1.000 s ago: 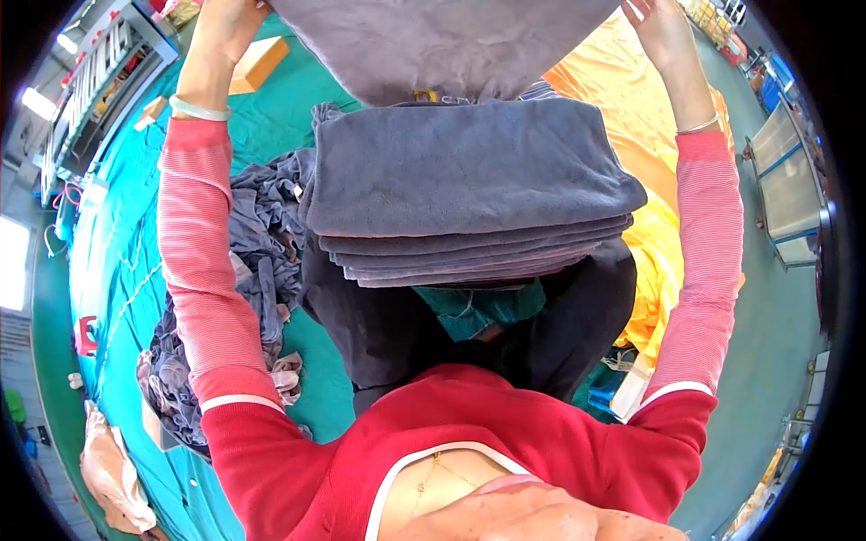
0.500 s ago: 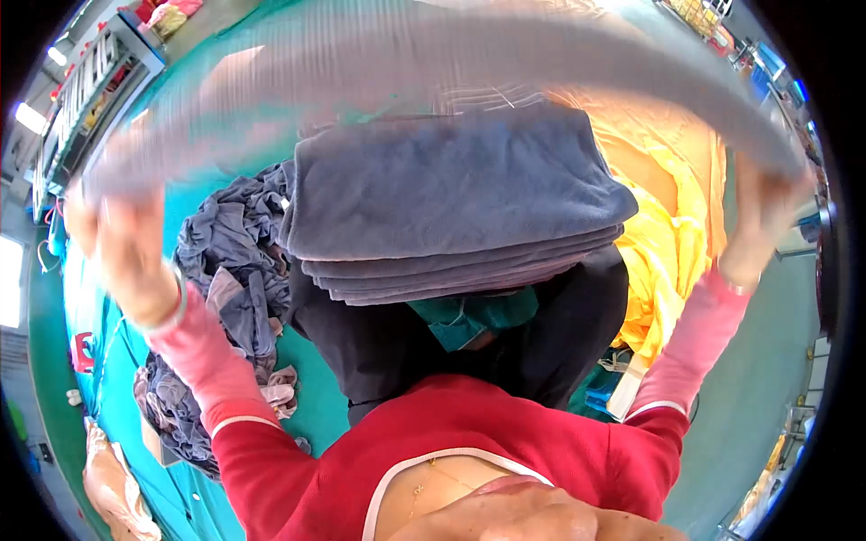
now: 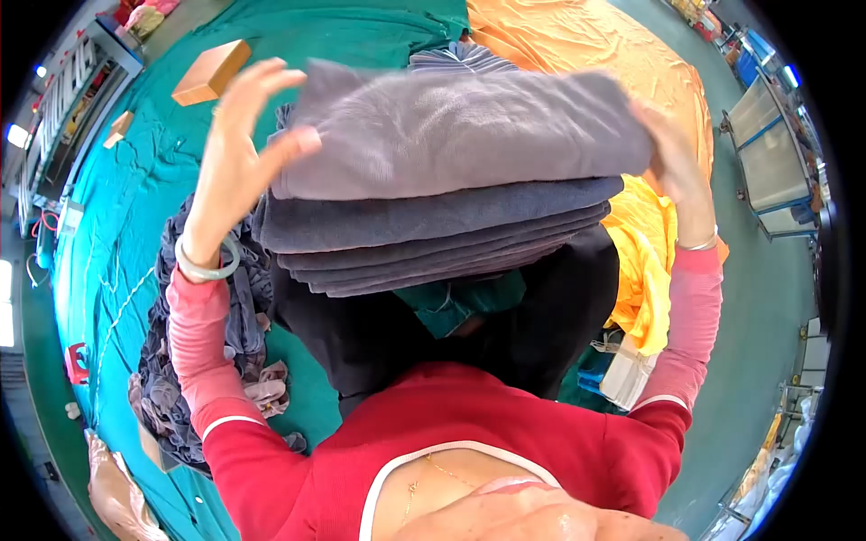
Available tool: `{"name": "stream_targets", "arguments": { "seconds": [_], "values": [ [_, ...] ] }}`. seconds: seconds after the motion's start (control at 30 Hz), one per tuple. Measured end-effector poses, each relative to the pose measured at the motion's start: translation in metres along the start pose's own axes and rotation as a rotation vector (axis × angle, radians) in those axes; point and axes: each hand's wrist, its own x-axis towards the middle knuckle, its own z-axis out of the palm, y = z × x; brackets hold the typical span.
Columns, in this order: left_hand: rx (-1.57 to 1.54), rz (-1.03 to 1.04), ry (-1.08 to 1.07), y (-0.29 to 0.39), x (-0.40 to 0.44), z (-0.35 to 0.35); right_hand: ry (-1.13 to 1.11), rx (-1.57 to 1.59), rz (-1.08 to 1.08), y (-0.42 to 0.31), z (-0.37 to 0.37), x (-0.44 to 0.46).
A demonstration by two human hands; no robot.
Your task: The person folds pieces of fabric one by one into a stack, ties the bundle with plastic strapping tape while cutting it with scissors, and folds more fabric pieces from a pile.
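Observation:
A light grey-purple cloth (image 3: 460, 135), folded and slightly blurred, lies on top of a stack of darker grey folded cloths (image 3: 433, 216) over my lap. My left hand (image 3: 244, 144) is at the left end of the top cloth, thumb and fingers spread apart, with nothing gripped between them. At the right end, my right hand (image 3: 667, 153) rests against the cloth's edge; its fingertips are partly hidden behind the fabric.
Crumpled grey cloths (image 3: 171, 388) lie at the left on green sheeting (image 3: 117, 261). Yellow fabric (image 3: 645, 261) and orange fabric (image 3: 586, 36) are at the right. A cardboard box (image 3: 212, 72) sits at the upper left, and a wheeled cart (image 3: 762, 144) stands far right.
The light cloth, raised and swung out before, has come down onto the stack in folded form. Both hands have moved inward to its ends, and my left hand has opened off it.

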Motion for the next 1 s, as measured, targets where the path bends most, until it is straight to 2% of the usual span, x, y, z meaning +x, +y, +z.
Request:
{"name": "stream_targets", "arguments": {
  "seconds": [0.03,0.07,0.1,0.2,0.23,0.27,0.33,0.43,0.47,0.5,0.57,0.6,0.63,0.67,0.7,0.73,0.77,0.83,0.87,0.9,0.93,0.97,1.0],
  "values": [
    [-0.058,0.029,-0.143,0.01,-0.005,-0.002,-0.052,0.005,0.11,0.006,0.004,-0.005],
    [-0.152,0.027,-0.344,0.011,-0.01,-0.005,-0.012,0.014,0.182,0.013,0.009,-0.012],
    [-0.095,0.07,-0.417,0.017,-0.016,-0.004,0.028,0.023,0.258,0.017,0.012,-0.017],
    [-0.134,0.017,-0.379,0.019,-0.021,-0.006,-0.21,0.129,0.231,0.015,0.003,-0.013],
    [-0.183,-0.031,-0.375,0.016,-0.02,-0.008,-0.181,0.106,0.188,0.011,0.003,-0.011],
    [-0.071,0.047,-0.255,0.015,-0.019,-0.006,-0.152,0.083,0.143,0.005,0.003,-0.009],
    [-0.034,0.033,-0.118,0.018,-0.011,-0.017,-0.079,0.082,0.021,-0.006,0.01,-0.007],
    [0.11,0.149,0.088,0.018,-0.009,-0.048,-0.083,-0.017,-0.177,-0.025,0.032,-0.016],
    [0.069,0.123,0.1,0.016,-0.016,-0.058,-0.12,-0.026,-0.169,-0.027,0.035,-0.019],
    [0.009,0.106,0.054,0.021,-0.022,-0.064,-0.174,-0.2,-0.213,-0.023,0.037,-0.024],
    [-0.087,-0.055,-0.418,0.026,-0.034,-0.079,-0.283,-0.547,-0.3,-0.015,0.039,-0.032],
    [-0.089,-0.059,-0.562,0.026,-0.039,-0.079,-0.373,-0.649,-0.122,-0.017,0.039,-0.037],
    [-0.093,-0.065,-0.705,0.024,-0.043,-0.078,-0.371,-0.602,-0.093,-0.017,0.038,-0.039],
    [-0.033,-0.06,-0.673,0.023,-0.039,-0.079,-0.369,-0.554,-0.062,-0.015,0.039,-0.042],
    [0.055,0.0,-0.547,0.024,-0.033,-0.077,-0.368,-0.505,-0.027,-0.011,0.039,-0.044],
    [0.01,-0.009,-0.461,0.027,-0.022,-0.072,-0.412,-0.536,-0.116,-0.005,0.034,-0.04],
    [0.048,0.079,-0.459,0.027,-0.006,-0.067,-0.435,-0.549,-0.153,-0.001,0.03,-0.039],
    [0.122,0.312,-0.448,0.031,0.02,-0.026,-0.415,-0.625,-0.148,0.006,0.025,-0.038],
    [0.044,0.219,-0.534,0.02,0.014,0.008,-0.277,-0.426,-0.106,0.015,0.025,-0.04],
    [0.115,0.276,-0.524,0.014,0.007,0.041,-0.132,-0.233,-0.066,0.028,0.025,-0.043],
    [0.187,0.32,-0.571,0.021,0.012,0.047,0.019,-0.042,-0.04,0.041,0.024,-0.046],
    [0.258,0.366,-0.619,0.024,0.016,0.05,0.039,-0.141,0.108,0.068,0.005,-0.046],
    [0.161,0.198,-0.696,0.016,0.015,0.054,0.06,-0.238,0.255,0.108,-0.027,-0.047]
  ]
}}
